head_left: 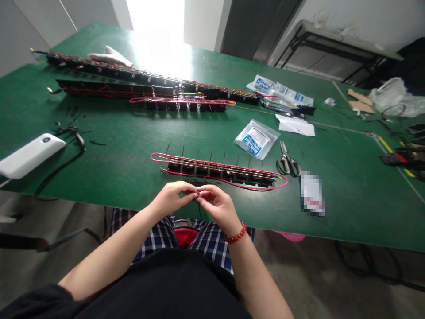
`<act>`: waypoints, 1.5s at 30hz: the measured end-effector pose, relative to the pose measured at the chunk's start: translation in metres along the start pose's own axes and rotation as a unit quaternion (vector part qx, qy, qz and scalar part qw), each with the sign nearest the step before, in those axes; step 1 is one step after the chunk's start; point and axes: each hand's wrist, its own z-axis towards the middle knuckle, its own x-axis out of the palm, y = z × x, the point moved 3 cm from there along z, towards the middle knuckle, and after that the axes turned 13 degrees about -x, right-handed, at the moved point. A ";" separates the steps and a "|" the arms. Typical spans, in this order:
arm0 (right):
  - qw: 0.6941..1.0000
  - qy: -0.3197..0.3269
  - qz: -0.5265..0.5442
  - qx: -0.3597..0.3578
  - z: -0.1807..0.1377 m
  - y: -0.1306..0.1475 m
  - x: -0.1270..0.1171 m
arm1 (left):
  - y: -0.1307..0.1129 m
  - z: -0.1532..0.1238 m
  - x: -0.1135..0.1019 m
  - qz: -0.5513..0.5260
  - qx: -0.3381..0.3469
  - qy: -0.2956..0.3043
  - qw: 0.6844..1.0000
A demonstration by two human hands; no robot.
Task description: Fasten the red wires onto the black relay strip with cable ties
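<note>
My left hand [175, 198] and my right hand [217, 204] meet fingertip to fingertip near the table's front edge. Both pinch a thin black cable tie [199, 212], whose tail hangs below the fingers; the rest of it is hidden. Just beyond them lies a long black wired strip [219, 170] with bare metal rods and a red wire looped round it. Several thin black ties stick up from its far side. A small heap of loose black cable ties [204, 182] lies between the strip and my fingers.
Scissors [288, 164] and a clear packet [257, 138] lie right of the strip. Longer wired strips [109, 71] stretch across the back. At left are a white device [31, 155] and black scraps [71, 128]. The green table [133, 141] ends just before my lap.
</note>
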 end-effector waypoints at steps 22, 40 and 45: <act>0.958 -0.286 0.028 -0.013 0.006 -0.059 -0.077 | 0.066 0.061 -0.067 0.207 0.078 -0.253 0.942; 0.954 -0.298 0.028 0.012 0.005 -0.063 -0.080 | 0.069 0.061 -0.058 0.281 0.071 -0.195 0.937; 0.956 -0.292 0.013 0.004 0.006 -0.062 -0.079 | 0.070 0.061 -0.055 0.287 0.062 -0.182 0.938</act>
